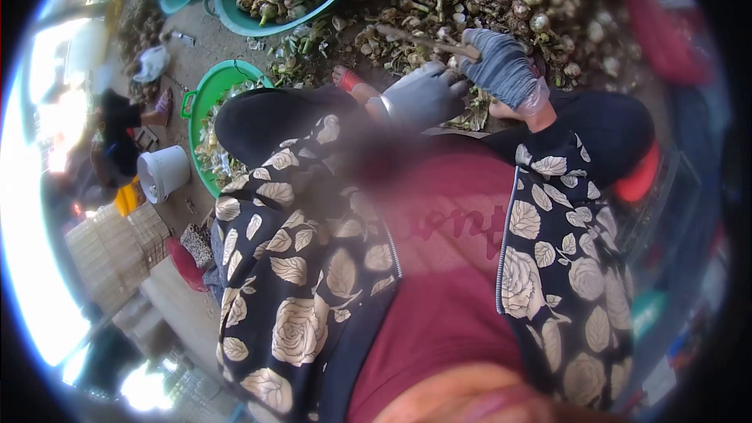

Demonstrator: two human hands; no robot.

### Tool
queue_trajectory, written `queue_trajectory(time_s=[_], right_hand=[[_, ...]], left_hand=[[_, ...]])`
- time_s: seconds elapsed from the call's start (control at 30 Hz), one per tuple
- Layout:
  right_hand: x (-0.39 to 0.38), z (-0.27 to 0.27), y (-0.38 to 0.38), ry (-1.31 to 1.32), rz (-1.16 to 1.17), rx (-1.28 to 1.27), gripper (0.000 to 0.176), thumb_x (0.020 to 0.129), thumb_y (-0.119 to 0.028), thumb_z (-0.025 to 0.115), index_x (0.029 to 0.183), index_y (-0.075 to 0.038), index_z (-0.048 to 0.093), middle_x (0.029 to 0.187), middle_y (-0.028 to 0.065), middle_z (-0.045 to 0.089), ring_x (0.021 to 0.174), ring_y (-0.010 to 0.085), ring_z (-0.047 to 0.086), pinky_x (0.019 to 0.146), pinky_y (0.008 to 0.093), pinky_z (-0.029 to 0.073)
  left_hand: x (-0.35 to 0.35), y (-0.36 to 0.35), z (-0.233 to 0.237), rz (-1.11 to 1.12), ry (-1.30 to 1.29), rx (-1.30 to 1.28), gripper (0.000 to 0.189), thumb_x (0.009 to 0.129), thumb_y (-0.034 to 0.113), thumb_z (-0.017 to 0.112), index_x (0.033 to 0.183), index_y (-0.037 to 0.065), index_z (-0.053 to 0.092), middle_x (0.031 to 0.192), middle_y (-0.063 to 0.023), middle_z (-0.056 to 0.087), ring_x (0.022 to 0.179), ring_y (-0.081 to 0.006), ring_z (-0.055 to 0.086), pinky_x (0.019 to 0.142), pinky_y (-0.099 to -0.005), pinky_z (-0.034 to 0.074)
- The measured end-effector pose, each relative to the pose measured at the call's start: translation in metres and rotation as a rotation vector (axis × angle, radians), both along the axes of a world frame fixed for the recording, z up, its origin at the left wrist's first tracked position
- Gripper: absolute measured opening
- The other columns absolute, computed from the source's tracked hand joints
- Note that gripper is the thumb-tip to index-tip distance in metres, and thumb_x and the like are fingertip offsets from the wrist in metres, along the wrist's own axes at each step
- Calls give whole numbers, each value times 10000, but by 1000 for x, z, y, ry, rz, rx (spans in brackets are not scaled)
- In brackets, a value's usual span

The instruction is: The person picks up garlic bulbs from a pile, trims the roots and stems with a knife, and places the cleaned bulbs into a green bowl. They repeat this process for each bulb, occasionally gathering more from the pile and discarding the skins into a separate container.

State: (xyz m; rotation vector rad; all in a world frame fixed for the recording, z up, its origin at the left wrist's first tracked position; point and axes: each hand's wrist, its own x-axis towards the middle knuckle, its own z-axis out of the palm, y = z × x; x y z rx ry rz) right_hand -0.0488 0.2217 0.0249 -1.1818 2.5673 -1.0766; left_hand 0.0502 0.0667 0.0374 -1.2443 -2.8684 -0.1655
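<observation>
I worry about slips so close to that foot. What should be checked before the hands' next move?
1. Right hand, grey-gloved, fingers closed round the long brown stalk: ok.
2. Left hand gloved, just below the stalk: ok; touching it: cannot tell.
3. Blade in either hand: cannot tell.
4. Foot with red strap clear of the hands: not ok, it lies close beside the left hand.
5. Teal plastic basin of pale bulbs ahead on the ground: ok.
</observation>
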Motion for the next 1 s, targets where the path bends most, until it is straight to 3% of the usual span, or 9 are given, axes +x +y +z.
queue_trajectory(time_s=[0.13,0.23,0.33,0.47,0.63,0.7,0.83,0.9,1.0], right_hand=[[-5,11,-14,-70,125,469,245,758,-248,568,914,-60,581,868,168,619,826,332,603,717,419,482],[-35,-44,29,-210,-155,476,219,772,-243,576,868,-47,593,780,131,611,729,267,593,651,362,477],[-58,-84,84,-380,-561,163,165,768,-217,629,790,-55,611,644,73,593,569,206,567,549,309,464],[-40,-29,86,-917,-1147,-561,134,794,-152,657,716,-79,575,599,28,546,401,92,448,345,238,342],[-27,-14,82,-1018,-1240,-918,131,791,-142,664,724,-76,573,612,17,544,405,92,447,351,242,339],[-19,-8,77,-1047,-1235,-924,130,791,-140,664,725,-76,572,615,15,544,407,92,448,354,242,341],[-3,-1,61,-1114,-1238,-882,128,792,-137,662,728,-75,571,621,11,545,410,93,450,361,242,344],[1,1,55,-1135,-1241,-860,126,793,-135,661,729,-74,571,624,9,546,412,94,451,365,242,346],[10,3,48,-1163,-1234,-843,125,794,-133,660,731,-74,570,629,6,547,414,94,452,370,242,348]], left_hand=[[-8,-2,-12,-200,-10,-285,134,677,187,577,784,131,633,845,-7,538,836,-190,535,761,-307,422],[-27,-38,-16,-142,123,-536,149,717,211,588,801,110,657,849,0,553,857,-185,543,778,-325,437],[-77,-130,-11,470,-7,-557,106,728,148,601,821,140,653,916,-44,561,921,-199,541,760,-386,442],[-88,-158,-1,690,110,-439,243,693,260,678,903,149,626,993,-69,587,930,-266,573,828,-406,410],[-70,-32,-115,983,-1204,633,247,793,235,599,939,37,622,774,-97,635,617,-163,599,591,-302,501],[-56,29,-167,1036,-1543,697,367,767,258,588,1059,38,555,844,-132,635,654,-199,628,601,-317,508],[-18,97,-185,939,-1014,109,479,759,286,625,1135,48,449,977,-183,599,871,-324,618,710,-409,509],[-8,88,-204,713,-586,-8,431,698,227,658,1035,68,441,1004,-160,531,892,-321,584,697,-419,483],[-1,47,-203,944,-399,95,419,686,261,679,983,74,451,948,-137,515,842,-311,557,647,-424,461]])
